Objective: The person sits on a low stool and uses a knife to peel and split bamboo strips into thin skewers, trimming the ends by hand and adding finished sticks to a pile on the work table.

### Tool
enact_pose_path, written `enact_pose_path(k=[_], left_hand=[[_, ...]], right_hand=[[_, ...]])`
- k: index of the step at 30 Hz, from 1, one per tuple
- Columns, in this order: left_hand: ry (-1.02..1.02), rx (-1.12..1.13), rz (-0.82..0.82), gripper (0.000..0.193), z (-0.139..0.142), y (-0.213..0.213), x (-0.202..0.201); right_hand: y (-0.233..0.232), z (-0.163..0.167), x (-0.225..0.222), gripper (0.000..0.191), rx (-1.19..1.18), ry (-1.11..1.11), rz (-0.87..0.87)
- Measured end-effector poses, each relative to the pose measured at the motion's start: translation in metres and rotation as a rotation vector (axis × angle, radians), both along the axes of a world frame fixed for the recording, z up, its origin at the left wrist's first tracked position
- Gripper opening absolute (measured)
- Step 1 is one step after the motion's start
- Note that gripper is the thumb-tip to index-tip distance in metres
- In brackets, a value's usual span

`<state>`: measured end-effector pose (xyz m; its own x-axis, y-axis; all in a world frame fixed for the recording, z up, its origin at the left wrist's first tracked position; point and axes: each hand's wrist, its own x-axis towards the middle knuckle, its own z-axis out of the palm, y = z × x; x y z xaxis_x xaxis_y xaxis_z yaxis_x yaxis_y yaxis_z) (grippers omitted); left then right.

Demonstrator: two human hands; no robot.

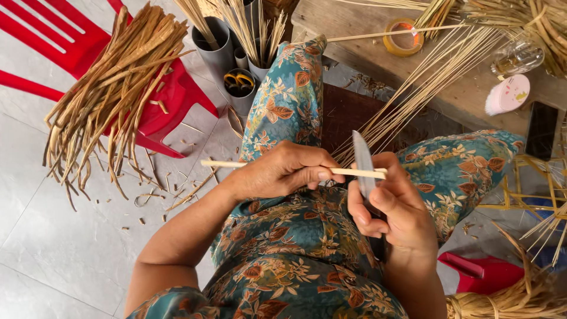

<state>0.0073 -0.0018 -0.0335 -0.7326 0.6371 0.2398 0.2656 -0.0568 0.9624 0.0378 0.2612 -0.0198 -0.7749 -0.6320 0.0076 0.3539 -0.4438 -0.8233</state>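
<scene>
My left hand [282, 171] grips a thin pale bamboo stick [221, 164] that lies crosswise over my lap. My right hand [393, 207] holds a knife [362, 158], blade pointing up and away from me, with its edge against the right end of the stick. The right thumb rests on the stick's end beside the blade. Both hands hover above my knees, which are covered in teal cloth with a leaf pattern [283, 106].
A red plastic chair [171, 100] at the left bears a bundle of dried fibre strips [112, 88]. Grey tubes [218, 50] hold sticks and scissors [238, 81]. A wooden bench [366, 53] ahead carries thin sticks, a tape roll [403, 36], a glass bottle [517, 56] and a phone [541, 130].
</scene>
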Motion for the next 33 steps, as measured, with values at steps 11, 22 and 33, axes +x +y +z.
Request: enact_pose_path(k=[11,22,33], left_hand=[[0.246,0.041,0.040,0.020,-0.017,-0.004,-0.008],[0.652,-0.066,0.565,0.026,0.051,-0.022,0.014],[0.243,0.012,0.504,0.022,0.049,-0.013,0.053]], right_hand=[[-0.010,-0.020,-0.004,0.032,-0.075,-0.081,0.052],[-0.001,-0.015,0.002,0.040,-0.204,0.066,-0.024],[0.132,0.027,0.027,0.024,-0.019,0.742,-0.671]])
